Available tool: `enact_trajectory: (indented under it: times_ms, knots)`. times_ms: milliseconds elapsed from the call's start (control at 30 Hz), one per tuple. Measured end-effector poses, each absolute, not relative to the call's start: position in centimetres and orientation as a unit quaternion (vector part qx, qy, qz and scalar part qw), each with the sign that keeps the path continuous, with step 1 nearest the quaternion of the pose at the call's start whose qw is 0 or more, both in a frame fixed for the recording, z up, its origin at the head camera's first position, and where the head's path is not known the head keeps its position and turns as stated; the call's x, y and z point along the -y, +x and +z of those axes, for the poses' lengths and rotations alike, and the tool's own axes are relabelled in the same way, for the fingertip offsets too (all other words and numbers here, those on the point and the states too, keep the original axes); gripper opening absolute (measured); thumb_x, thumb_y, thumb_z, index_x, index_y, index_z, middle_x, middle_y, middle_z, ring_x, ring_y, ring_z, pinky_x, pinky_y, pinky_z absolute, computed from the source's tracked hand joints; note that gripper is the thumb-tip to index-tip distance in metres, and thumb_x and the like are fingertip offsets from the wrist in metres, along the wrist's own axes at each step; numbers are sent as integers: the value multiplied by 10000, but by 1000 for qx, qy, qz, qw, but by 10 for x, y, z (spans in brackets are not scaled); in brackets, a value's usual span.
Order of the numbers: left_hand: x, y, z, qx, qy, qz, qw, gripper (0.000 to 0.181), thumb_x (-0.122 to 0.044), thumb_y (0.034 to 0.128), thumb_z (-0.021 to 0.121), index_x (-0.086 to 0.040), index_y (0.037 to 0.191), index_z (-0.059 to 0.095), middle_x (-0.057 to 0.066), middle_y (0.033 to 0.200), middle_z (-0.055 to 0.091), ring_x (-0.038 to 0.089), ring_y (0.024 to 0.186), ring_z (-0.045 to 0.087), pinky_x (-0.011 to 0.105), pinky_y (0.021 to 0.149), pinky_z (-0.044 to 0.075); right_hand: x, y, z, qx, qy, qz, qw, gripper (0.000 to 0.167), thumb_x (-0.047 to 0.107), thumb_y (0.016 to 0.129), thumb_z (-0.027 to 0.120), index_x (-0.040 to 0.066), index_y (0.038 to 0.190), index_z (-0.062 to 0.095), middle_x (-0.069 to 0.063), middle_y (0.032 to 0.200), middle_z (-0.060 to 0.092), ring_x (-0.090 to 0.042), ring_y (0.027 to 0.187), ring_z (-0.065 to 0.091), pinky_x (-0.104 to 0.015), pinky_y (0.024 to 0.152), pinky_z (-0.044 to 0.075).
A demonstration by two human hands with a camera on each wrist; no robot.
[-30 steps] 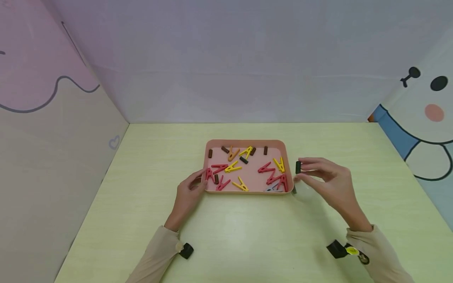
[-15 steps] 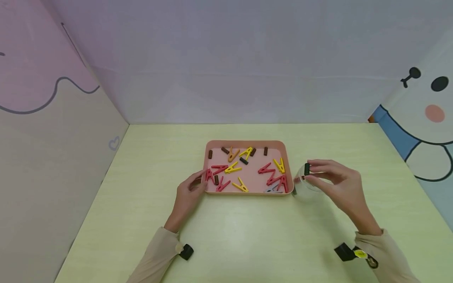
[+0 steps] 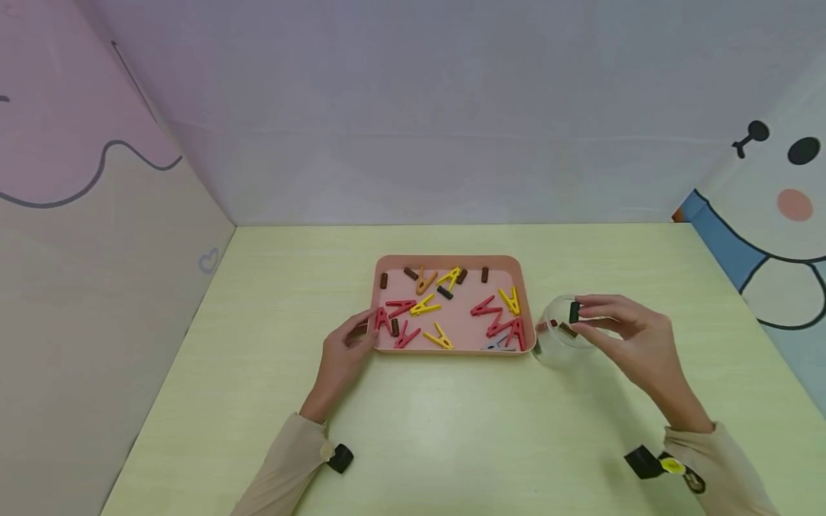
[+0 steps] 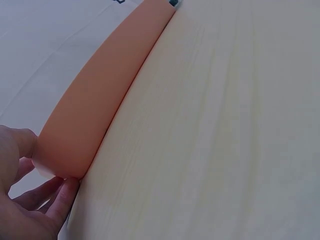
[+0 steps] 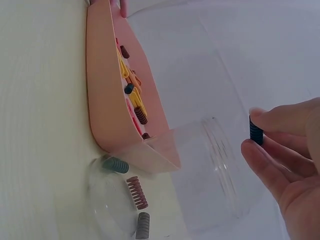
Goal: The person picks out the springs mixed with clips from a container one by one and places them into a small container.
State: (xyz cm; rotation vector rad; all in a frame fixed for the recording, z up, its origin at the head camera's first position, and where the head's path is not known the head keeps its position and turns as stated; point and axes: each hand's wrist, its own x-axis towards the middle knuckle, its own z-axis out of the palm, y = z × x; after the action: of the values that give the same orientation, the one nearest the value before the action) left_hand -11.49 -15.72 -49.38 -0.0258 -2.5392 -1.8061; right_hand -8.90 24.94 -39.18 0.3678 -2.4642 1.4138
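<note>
My right hand (image 3: 635, 347) pinches a dark coil spring (image 5: 256, 131) between thumb and fingertips. It holds the spring upright above the mouth of a clear jar (image 3: 553, 352). Inside the jar, the right wrist view shows a green spring (image 5: 118, 165), a reddish-brown spring (image 5: 137, 192) and a grey-looking spring (image 5: 143, 226) at the bottom. My left hand (image 3: 346, 351) grips the left front corner of a pink tray (image 3: 452, 261); in the left wrist view its fingers (image 4: 62, 200) touch the outer wall near the table.
Scattered in the tray are red clips (image 3: 485, 307), yellow clips (image 3: 439, 337), an orange clip (image 3: 424, 281), a grey clip (image 3: 497, 344) and several dark springs (image 3: 444, 292). The jar stands close to the tray's right side on the light wooden table (image 3: 426, 430).
My right hand has moved right with the spring, from beside the tray's right edge to over the jar, uncovering the jar's mouth. The left hand and tray stay put.
</note>
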Motion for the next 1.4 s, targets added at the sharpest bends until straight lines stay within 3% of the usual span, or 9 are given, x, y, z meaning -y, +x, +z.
enact_trajectory:
  times_ms: [700,900,1400]
  knots:
    - [157,-114,-495,816,-5,-578,10,374,-181,914,637,-176,1286,601,23,1248,586,189,1060,586,323,878,515,-255,-90,-396,875,149,439,138,206,-106,749,727,27,905,713,-100,964,676,-24,915,612,-116,778,487]
    - [158,-115,-495,813,-9,-582,12,379,-193,907,648,-179,1283,604,29,1249,588,195,1058,589,336,881,513,-253,-90,-393,875,147,437,145,175,-83,772,718,-18,933,702,-111,966,673,-29,918,606,-97,791,474]
    - [157,-114,-493,815,-7,-579,11,371,-181,912,640,-170,1282,604,27,1249,586,192,1058,586,324,876,516,-230,-96,-381,869,165,442,146,250,-65,765,734,27,994,695,-62,1010,659,-54,919,590,-107,791,482]
